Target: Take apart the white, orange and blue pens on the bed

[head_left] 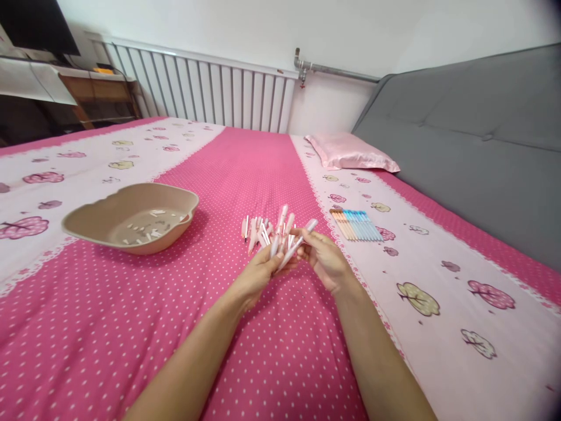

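Several pale pink and white pens [283, 231] stick up out of my left hand [259, 270], whose fingers are closed around their lower ends. My right hand [325, 257] pinches the upper part of one whitish pen [298, 245], which slants across in front of the others; its lower end rests at my left hand. Just beyond my hands, a loose pile of pink pens and thin white sticks [254, 233] lies on the bed, partly hidden by what I hold. To the right, a neat row of blue and orange pens [357, 225] lies side by side.
On the left a beige basin [131, 219] holds several small white pieces. The pink dotted bedspread [263, 158] stretches under everything. Farther back are a pink pillow [350, 152], a grey headboard [473, 117], a white radiator [205, 88] and a desk with a monitor [39, 26].
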`<state>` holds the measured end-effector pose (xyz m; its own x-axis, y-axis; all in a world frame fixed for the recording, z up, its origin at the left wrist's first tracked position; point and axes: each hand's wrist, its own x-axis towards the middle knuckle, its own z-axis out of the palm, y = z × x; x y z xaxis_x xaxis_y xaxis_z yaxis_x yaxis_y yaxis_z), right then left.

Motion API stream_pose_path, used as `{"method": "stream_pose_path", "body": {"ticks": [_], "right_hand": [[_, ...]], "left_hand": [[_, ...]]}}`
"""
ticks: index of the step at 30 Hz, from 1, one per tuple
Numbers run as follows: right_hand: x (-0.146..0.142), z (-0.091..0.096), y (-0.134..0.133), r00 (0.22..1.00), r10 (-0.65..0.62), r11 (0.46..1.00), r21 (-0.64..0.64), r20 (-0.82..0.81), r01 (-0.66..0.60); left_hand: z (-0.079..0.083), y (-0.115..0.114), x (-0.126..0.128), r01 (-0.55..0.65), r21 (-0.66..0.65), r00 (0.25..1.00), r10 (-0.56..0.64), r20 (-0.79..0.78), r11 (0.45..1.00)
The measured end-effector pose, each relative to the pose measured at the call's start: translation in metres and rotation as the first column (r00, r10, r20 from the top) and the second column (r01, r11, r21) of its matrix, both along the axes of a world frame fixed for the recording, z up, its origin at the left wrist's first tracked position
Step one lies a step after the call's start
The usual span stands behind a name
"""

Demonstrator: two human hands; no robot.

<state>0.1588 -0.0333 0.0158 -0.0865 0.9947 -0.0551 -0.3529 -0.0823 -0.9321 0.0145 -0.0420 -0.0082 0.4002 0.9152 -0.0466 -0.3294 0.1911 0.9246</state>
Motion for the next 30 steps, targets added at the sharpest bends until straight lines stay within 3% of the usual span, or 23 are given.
{"method": "stream_pose_path", "body": {"ticks": [3,5,10,15,23,30], "right_hand": [[0.002,0.000,0.001,0.993,-0.119,0.991,0.064,0.016,0.118],[0.004,0.001,0.002,0.987,-0.153,0.985,0.084,0.044,0.149],[0.003,0.002,0.001,0.980,-0.174,0.980,0.117,0.094,0.163],[-0.002,0.002,-0.001,0.977,-0.193,0.974,0.135,0.090,0.180],[-0.009,0.002,-0.003,0.978,-0.188,0.974,0.143,0.093,0.174],[-0.010,0.001,-0.002,0.957,-0.275,0.960,0.089,0.093,0.267]], "left_hand": [[-0.003,0.004,-0.001,-0.196,0.045,0.974,0.200,-0.106,0.980],[-0.002,0.005,-0.003,-0.258,0.048,0.955,0.262,-0.140,0.965],[0.005,0.003,-0.004,-0.230,0.050,0.963,0.235,-0.135,0.972],[0.000,0.004,-0.001,-0.225,0.049,0.950,0.230,-0.209,0.973],[0.004,0.002,0.000,-0.393,0.023,0.862,0.377,-0.338,0.919],[0.005,0.000,0.003,-0.342,0.039,0.894,0.337,-0.294,0.939]]}}
